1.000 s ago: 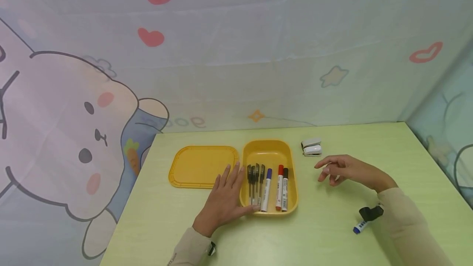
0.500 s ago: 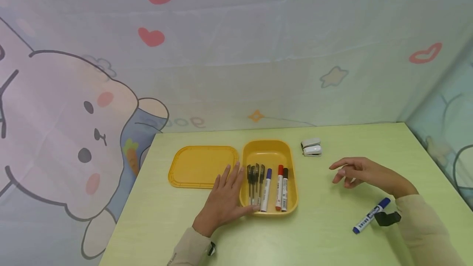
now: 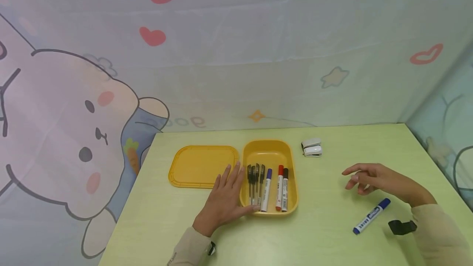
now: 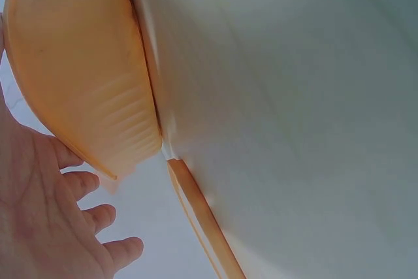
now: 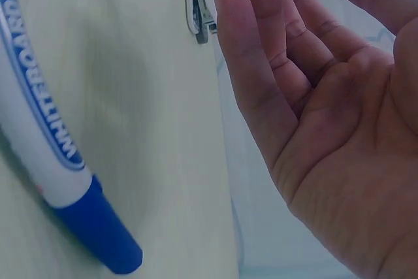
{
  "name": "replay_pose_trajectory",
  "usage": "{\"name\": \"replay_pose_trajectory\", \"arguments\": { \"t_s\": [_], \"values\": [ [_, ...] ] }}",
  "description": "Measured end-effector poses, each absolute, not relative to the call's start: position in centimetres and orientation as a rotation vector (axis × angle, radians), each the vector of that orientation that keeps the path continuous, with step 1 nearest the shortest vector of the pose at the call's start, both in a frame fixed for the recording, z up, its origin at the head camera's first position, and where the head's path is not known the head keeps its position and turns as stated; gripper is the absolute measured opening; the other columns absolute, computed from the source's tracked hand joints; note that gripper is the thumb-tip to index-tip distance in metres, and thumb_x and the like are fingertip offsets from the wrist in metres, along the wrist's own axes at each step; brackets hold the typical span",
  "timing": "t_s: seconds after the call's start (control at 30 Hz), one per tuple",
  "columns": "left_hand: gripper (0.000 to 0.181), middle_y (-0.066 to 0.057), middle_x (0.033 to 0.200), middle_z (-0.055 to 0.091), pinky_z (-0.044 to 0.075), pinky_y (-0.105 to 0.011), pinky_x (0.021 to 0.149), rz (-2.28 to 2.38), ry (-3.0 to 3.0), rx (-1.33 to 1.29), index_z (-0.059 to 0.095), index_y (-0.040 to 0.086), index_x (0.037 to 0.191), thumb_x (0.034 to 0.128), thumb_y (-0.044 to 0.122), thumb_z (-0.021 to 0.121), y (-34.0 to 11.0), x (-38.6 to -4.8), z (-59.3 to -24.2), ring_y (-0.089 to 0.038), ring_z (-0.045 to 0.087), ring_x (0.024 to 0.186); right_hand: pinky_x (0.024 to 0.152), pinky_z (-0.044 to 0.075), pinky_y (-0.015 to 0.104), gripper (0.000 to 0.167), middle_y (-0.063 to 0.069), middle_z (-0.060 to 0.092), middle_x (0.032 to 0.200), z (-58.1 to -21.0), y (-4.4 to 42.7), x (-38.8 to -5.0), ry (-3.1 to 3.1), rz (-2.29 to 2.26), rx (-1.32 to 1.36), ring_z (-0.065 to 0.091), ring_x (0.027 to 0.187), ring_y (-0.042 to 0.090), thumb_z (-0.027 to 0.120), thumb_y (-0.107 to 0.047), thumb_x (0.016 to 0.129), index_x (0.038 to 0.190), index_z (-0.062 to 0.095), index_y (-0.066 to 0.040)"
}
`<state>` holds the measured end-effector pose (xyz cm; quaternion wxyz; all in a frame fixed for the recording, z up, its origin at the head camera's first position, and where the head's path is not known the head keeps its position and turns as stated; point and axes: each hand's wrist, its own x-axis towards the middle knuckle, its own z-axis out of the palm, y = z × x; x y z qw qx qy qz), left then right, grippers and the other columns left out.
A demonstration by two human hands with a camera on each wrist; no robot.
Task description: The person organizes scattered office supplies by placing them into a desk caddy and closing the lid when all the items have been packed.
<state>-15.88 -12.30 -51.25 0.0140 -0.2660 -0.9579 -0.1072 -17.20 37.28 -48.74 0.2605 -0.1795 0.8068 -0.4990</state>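
In the head view a yellow box (image 3: 267,151) holds several black-capped pens (image 3: 256,182) at its left, a blue-capped marker (image 3: 266,192) in the middle, and a red marker (image 3: 279,188) beside a black marker (image 3: 285,194) at its right. My left hand (image 3: 223,206) rests against the box's left and near rim with its fingers spread. Above the table, my right hand (image 3: 384,180) hovers with loosely bent fingers and nothing in them. Just below it lies a blue whiteboard marker (image 3: 371,216), large in the right wrist view (image 5: 39,96) and apart from the hand.
A flat yellow lid (image 3: 203,166) lies left of the box. Behind and right of the box sits a white stapler (image 3: 312,147). A printed cloth (image 3: 236,73) hangs along the table's back edge.
My right hand has moved right and slightly toward me, uncovering the blue whiteboard marker on the table. The left hand and the box stay where they were.
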Motion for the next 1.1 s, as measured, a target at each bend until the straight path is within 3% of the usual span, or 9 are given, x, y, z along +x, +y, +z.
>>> {"name": "replay_pose_trajectory", "arguments": {
  "t_s": [0.57, 0.77, 1.1],
  "values": [
    [0.117, -0.008, 0.172, 0.008, 0.021, -0.061, 0.121, -0.347, -2.969, -0.825, 0.015, 0.009, 0.164, 0.0827, 0.088, 0.045, -12.4, -15.9, -51.3, -0.037, 0.011, 0.157, 0.080, 0.059, 0.037, 0.044, 0.021, 0.069, 0.121, -49.6, 40.5, -14.9, 2.129, -1.392, -0.419, 0.068, 0.091, 0.030, 0.038, -0.019, 0.112, 0.150, 0.042, 0.003],
    [0.117, -0.007, 0.172, 0.007, 0.021, -0.062, 0.121, -0.358, -2.974, -0.819, 0.015, 0.010, 0.164, 0.0827, 0.087, 0.047, -12.4, -16.0, -51.5, -0.036, 0.011, 0.157, 0.075, 0.059, 0.039, 0.043, 0.025, 0.069, 0.118, -50.2, 41.6, -14.4, 2.044, -1.455, -0.418, 0.070, 0.087, 0.021, 0.037, -0.017, 0.112, 0.149, 0.041, 0.006],
    [0.117, -0.006, 0.172, 0.006, 0.020, -0.062, 0.121, -0.367, -2.976, -0.818, 0.014, 0.010, 0.164, 0.0823, 0.088, 0.046, -12.4, -15.9, -51.4, -0.036, 0.010, 0.157, 0.080, 0.059, 0.040, 0.047, 0.023, 0.069, 0.121, -51.0, 42.8, -13.3, 2.002, -1.443, -0.350, 0.068, 0.089, 0.021, 0.037, -0.018, 0.112, 0.150, 0.039, 0.009]
  ]
}}
